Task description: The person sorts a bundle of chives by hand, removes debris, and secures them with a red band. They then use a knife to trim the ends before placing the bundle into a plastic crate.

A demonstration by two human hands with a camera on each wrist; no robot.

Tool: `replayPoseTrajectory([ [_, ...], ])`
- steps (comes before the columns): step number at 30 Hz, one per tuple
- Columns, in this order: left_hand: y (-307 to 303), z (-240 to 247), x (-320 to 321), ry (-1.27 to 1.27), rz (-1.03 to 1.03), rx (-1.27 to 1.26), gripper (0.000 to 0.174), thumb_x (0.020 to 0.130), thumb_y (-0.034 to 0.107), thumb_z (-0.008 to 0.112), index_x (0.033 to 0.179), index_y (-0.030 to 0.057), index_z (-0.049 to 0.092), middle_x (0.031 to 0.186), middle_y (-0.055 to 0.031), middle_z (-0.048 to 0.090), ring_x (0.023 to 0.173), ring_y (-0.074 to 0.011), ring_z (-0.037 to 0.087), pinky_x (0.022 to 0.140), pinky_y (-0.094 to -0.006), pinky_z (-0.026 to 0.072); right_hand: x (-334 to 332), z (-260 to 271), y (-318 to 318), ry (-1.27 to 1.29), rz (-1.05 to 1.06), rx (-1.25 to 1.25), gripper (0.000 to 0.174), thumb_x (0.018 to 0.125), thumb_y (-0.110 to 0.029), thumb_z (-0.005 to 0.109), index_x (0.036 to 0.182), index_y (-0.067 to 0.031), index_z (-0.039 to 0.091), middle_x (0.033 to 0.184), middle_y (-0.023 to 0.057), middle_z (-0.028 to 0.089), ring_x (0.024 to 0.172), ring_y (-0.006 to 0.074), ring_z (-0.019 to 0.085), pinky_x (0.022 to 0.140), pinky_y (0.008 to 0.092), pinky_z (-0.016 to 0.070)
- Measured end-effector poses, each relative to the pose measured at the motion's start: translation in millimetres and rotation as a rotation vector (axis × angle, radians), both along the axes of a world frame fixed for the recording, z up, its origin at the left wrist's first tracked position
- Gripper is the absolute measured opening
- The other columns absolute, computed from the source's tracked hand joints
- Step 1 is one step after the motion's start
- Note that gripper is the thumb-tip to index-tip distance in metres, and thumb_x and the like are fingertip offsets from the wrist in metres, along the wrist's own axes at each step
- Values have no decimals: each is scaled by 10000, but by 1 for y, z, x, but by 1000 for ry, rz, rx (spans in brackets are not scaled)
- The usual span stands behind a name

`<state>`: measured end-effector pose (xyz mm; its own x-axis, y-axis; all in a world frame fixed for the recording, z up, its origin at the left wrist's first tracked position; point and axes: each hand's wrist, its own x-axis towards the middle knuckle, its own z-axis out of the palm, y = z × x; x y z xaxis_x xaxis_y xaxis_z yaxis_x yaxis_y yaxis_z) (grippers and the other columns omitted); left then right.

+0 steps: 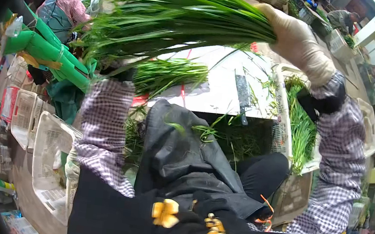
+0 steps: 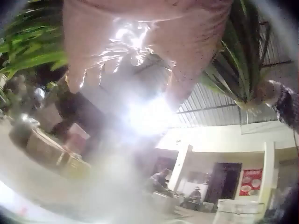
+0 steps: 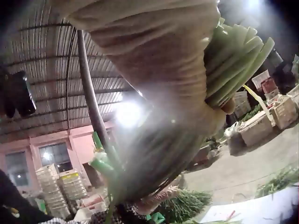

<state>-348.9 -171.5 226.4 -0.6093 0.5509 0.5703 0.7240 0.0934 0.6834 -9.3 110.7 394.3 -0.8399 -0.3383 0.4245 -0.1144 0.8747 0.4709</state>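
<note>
My gloved right hand (image 1: 301,44) grips a large bunch of green chives (image 1: 186,16) near its cut end, high over the white board (image 1: 219,103). The leaves fan out to the left. In the right wrist view the pale stalk ends (image 3: 240,65) stick out past the glove. Leaves hide most of my left hand in the head view. The left wrist view shows that gloved left hand (image 2: 145,35) with fingers and thumb apart and nothing between them. A second heap of chives (image 1: 169,73) lies on the board, left of a knife (image 1: 242,88).
A white crate (image 1: 285,124) holding more chives stands right of the board. Crates (image 1: 48,165) line the floor at left, near a green-wrapped frame (image 1: 48,51). Another person (image 1: 65,6) sits at the far left. Leaf scraps litter the board and the dark apron (image 1: 174,148).
</note>
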Motion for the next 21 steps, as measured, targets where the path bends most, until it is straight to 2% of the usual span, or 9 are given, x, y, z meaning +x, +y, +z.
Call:
replayPoseTrajectory([
  [3,-79,25,-132,-27,146,-64,588,924,169,535,1462,46,332,1428,-164,443,1301,-314,434,1064,-451,377,-77,-56,-4,-55,-142,-463,282,927,-104,522,1209,-98,535,1026,107,654,881,223,652,798,273,531],
  [5,-186,25,-128,-35,247,-107,570,928,151,526,1456,38,344,1420,-162,455,1294,-311,444,1061,-444,381,-123,-92,-14,34,70,-621,347,826,-77,642,1152,-136,540,882,137,651,827,313,658,699,375,539],
  [6,-236,24,-131,-45,294,-137,561,930,143,521,1453,34,350,1417,-161,460,1290,-309,449,1059,-441,383,-152,-125,-8,-74,-29,-589,367,792,-26,616,1131,-135,529,854,147,638,833,334,652,679,422,535],
  [10,-240,16,-133,10,488,-331,499,915,100,514,1400,17,428,1342,-150,531,1228,-291,508,1040,-405,399,-213,-244,-10,-168,140,-1003,146,809,-54,583,954,-38,570,902,149,651,796,358,637,662,434,511],
  [11,-254,-1,-133,103,542,-478,468,894,83,521,1356,14,489,1278,-141,584,1178,-279,551,1026,-378,409,-207,-240,-13,-310,-22,-607,141,854,-175,556,896,-45,589,887,148,653,736,306,622,603,418,472],
  [12,-245,-1,-114,91,507,-555,447,857,60,553,1300,7,528,1256,-150,595,1160,-269,566,1008,-358,422,-196,-226,-25,-461,-336,-1372,222,876,-269,529,908,-69,620,884,131,663,721,250,614,595,398,467],
  [15,-166,-19,-52,19,363,-607,362,824,31,581,1184,-2,594,1169,-158,631,1119,-278,591,981,-349,442,-227,-330,-10,-256,-284,-1577,248,869,-297,548,938,-79,644,945,96,679,718,238,655,656,388,522],
  [16,-139,-24,-36,40,297,-592,364,817,35,599,1180,7,595,1175,-162,624,1122,-285,586,987,-349,437,-230,-333,-9,-268,-278,-1580,248,869,-297,548,938,-79,644,945,96,679,718,238,655,656,388,522],
  [21,-6,-47,-1,239,-124,-528,544,775,113,723,1274,42,518,1301,-177,539,1238,-322,494,1063,-397,382,-227,-315,4,-485,-235,-363,326,863,-341,576,1035,-78,662,967,130,686,709,268,660,645,397,520],
])
